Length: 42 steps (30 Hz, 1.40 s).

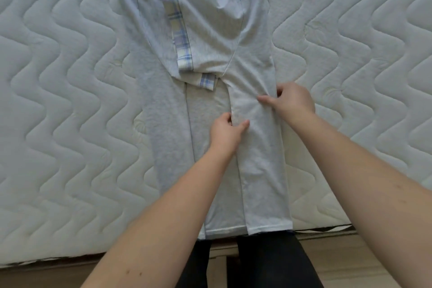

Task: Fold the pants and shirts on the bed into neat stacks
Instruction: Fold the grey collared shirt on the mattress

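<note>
A pale grey shirt (163,105) with blue plaid sleeve cuffs (180,30) lies lengthwise on the bed, its hem at the near edge. Both sides and sleeves are folded inward over the middle. My left hand (225,132) pinches the inner edge of the right folded panel between thumb and fingers. My right hand (292,100) grips the same panel's outer edge a little farther up, fingers curled into the fabric.
The white quilted mattress (58,100) spreads out on both sides of the shirt. Its near edge (70,259) runs along the bottom, with a wooden floor and my dark trouser legs (257,264) below it.
</note>
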Available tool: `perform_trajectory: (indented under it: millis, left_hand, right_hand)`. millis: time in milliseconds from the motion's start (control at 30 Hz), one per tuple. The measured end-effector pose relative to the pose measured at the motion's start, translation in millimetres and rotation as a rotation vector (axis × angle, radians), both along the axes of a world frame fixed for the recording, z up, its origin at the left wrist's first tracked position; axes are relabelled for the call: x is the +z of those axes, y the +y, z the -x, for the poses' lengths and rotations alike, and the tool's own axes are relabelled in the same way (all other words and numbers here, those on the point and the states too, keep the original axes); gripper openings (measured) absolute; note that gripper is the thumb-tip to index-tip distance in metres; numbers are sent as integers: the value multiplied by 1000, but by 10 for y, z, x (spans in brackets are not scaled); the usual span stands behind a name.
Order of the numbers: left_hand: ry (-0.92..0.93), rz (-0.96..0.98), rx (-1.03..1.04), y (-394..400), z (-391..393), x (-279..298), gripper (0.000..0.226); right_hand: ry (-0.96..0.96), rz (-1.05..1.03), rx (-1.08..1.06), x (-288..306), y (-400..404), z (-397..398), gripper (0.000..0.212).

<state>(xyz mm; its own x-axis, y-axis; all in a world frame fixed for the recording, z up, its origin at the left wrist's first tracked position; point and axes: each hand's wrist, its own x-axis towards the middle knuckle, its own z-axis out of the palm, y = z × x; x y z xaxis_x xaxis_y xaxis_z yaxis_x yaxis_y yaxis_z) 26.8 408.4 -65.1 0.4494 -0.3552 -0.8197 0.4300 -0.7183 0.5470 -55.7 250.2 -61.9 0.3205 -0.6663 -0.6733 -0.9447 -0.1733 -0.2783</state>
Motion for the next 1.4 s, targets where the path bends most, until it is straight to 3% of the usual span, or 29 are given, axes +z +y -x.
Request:
perform_trajectory:
  millis: [67, 133, 200, 333, 400, 567, 700, 867, 1000, 1100, 1267, 1400]
  left_hand:
    - [-105, -73, 4, 72, 124, -9, 18]
    - [-207, -123, 1, 136, 234, -27, 32]
    - [-172, -85, 24, 186, 318, -36, 26]
    - [-30, -5, 76, 343, 486, -48, 20]
    - [31, 1, 110, 466, 577, -64, 18]
    - [166, -26, 109, 756, 779, -10, 31]
    - [237, -12, 84, 948, 945, 47, 35]
    - [193, -104, 50, 1152, 1156, 66, 28]
    - [83, -193, 70, 1264, 1267, 101, 45]
    - [155, -104, 82, 1311, 1303, 140, 17]
    - [242, -159, -18, 1415, 1377, 148, 32]
    - [249, -222, -96, 1546, 1554, 155, 37]
  right_hand:
    - [-26, 104, -82, 14, 45, 80, 35]
    - [-87, 184, -224, 23, 98, 184, 27]
    - [-134, 178, -266, 24, 160, 284, 29]
    - [-99, -20, -95, 49, 285, 377, 46]
    - [-24, -53, -15, 33, 369, 414, 39]
    - [-12, -1, -163, 34, 563, 610, 45]
    - [-74, -209, -222, 51, 773, 893, 32]
    - [-117, -264, -291, 46, 1163, 1356, 29]
    - [-108, -253, -312, 91, 1580, 1691, 30]
    - [-43, -329, -264, 89, 1805, 1870, 38]
    - [-65, -293, -341, 125, 1898, 2020, 26]
    - [-84, -382, -365, 125, 1941, 2076, 20]
